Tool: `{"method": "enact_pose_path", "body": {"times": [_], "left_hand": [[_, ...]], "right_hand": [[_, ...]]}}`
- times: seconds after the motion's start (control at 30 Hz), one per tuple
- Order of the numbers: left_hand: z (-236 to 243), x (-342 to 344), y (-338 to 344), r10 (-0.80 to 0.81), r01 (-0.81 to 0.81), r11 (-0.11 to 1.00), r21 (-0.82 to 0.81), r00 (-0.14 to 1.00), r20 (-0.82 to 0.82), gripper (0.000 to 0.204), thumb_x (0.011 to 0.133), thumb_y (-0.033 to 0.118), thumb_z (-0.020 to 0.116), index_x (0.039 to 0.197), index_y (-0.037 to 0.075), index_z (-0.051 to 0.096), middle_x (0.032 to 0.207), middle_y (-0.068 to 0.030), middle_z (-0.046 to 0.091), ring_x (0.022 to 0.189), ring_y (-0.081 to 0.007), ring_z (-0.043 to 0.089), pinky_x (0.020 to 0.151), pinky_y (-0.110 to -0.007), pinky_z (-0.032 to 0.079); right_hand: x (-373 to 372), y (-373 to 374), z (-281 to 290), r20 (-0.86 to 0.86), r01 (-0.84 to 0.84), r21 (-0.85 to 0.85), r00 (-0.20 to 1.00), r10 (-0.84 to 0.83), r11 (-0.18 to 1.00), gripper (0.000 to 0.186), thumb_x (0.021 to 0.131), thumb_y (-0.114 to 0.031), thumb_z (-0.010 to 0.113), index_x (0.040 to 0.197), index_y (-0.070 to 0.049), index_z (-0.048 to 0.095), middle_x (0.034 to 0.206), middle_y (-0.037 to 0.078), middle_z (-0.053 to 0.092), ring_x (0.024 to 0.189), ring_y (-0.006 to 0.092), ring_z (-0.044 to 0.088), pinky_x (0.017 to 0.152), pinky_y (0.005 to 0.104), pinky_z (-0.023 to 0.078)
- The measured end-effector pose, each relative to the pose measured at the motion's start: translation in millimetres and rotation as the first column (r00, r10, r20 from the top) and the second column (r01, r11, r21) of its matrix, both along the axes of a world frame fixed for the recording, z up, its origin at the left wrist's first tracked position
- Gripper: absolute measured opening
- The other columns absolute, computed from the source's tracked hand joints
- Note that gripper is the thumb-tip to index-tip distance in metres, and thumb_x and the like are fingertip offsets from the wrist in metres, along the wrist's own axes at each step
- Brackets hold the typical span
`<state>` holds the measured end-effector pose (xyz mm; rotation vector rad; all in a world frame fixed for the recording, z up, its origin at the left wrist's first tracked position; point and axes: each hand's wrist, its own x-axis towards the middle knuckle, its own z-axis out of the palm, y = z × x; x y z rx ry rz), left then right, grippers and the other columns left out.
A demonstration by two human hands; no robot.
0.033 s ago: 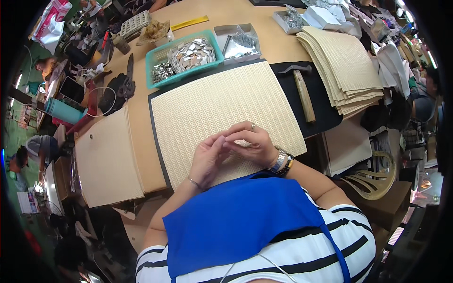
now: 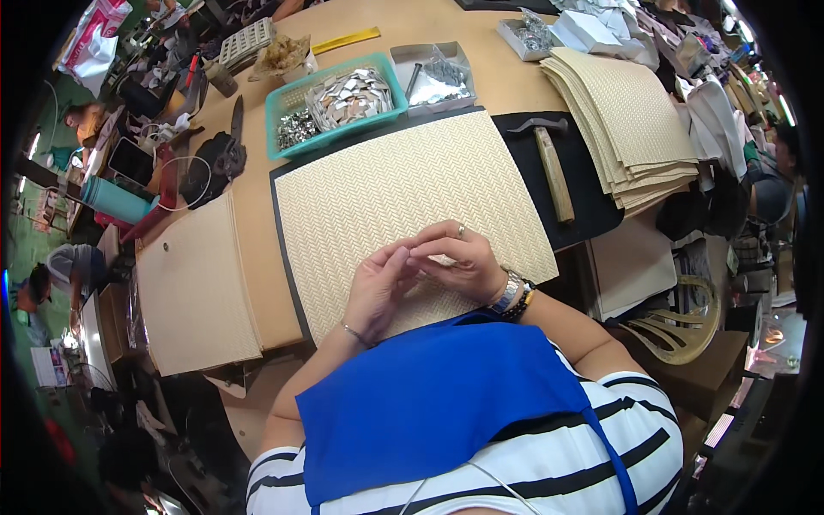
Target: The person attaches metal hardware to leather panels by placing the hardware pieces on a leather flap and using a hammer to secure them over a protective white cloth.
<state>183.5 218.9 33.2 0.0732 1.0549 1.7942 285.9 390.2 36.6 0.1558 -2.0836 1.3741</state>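
Note:
My left hand (image 2: 376,287) and my right hand (image 2: 466,264) meet over the near part of a cream herringbone-woven sheet (image 2: 403,184). Their fingertips are pinched together, thumb against fingers, and touch each other. Whatever lies between them, if anything, is too small or hidden to make out. The woven sheet rests on a dark mat (image 2: 287,230), whose edge shows along its left and far sides. To the right of the sheet lies a hammer (image 2: 552,172) with a wooden handle, its head pointing away from me.
Beyond the sheet stands a teal basket (image 2: 273,120) of small metal pieces and pale tabs. A white box (image 2: 459,53) of hardware sits beside it. Woven sheets (image 2: 631,112) are piled at far right; plain cream sheets (image 2: 193,287) overhang the table's left edge. A dark-handled knife (image 2: 237,120) lies back left.

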Motion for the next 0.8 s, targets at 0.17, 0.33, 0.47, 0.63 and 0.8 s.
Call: {"method": "enact_pose_path", "body": {"times": [0.17,0.33,0.47,0.63,0.8], "left_hand": [[-8,-6,-10,-0.08,0.058,0.991,-0.116,0.979,-0.19,0.025,0.106,0.015,0.066,0.128,0.003,0.07,0.113,-0.0053,0.075,0.098,-0.0108,0.071,0.088,-0.027,0.059],[-5,-9,-7,-0.051,0.021,0.998,-0.061,0.833,-0.551,0.023,0.102,0.011,0.071,0.123,0.001,0.072,0.115,-0.0089,0.075,0.101,-0.0147,0.072,0.092,-0.028,0.058],[0,-7,-3,0.045,-0.066,0.998,0.009,0.568,-0.821,0.022,0.099,0.01,0.075,0.118,0.0,0.076,0.111,-0.0123,0.077,0.103,-0.0187,0.073,0.091,-0.029,0.057],[-5,-13,-10,-0.011,-0.043,0.998,-0.034,0.451,-0.893,0.02,0.098,0.006,0.074,0.116,0.0,0.077,0.118,-0.0154,0.074,0.111,-0.0222,0.071,0.095,-0.032,0.056],[-6,-11,-8,0.033,-0.072,0.997,-0.004,0.509,-0.86,0.018,0.097,0.01,0.076,0.113,0.002,0.079,0.114,-0.0138,0.077,0.108,-0.0222,0.072,0.092,-0.033,0.057]], "right_hand": [[3,2,13,-0.017,-0.02,0.084,1.0,0.021,0.996,0.03,0.085,0.002,0.083,0.113,-0.005,0.078,0.113,0.013,0.076,0.099,0.0239,0.076,0.083,0.0324,0.064],[6,2,18,0.039,-0.036,0.003,0.999,0.036,0.999,0.032,0.086,0.002,0.081,0.117,-0.007,0.079,0.111,0.014,0.078,0.097,0.0247,0.077,0.084,0.0318,0.064],[9,3,16,0.108,-0.06,-0.054,0.992,0.066,0.997,0.029,0.087,0.002,0.08,0.115,-0.007,0.08,0.114,0.013,0.077,0.099,0.0236,0.076,0.085,0.0319,0.063],[8,-1,18,0.14,-0.06,-0.092,0.987,0.073,0.994,0.027,0.088,0.0,0.079,0.114,-0.007,0.08,0.117,0.013,0.074,0.101,0.0221,0.075,0.086,0.0319,0.063],[5,-1,20,0.245,-0.087,-0.163,0.961,0.126,0.983,0.028,0.088,0.001,0.079,0.115,-0.006,0.08,0.114,0.012,0.073,0.102,0.0216,0.074,0.088,0.0317,0.062]]}}
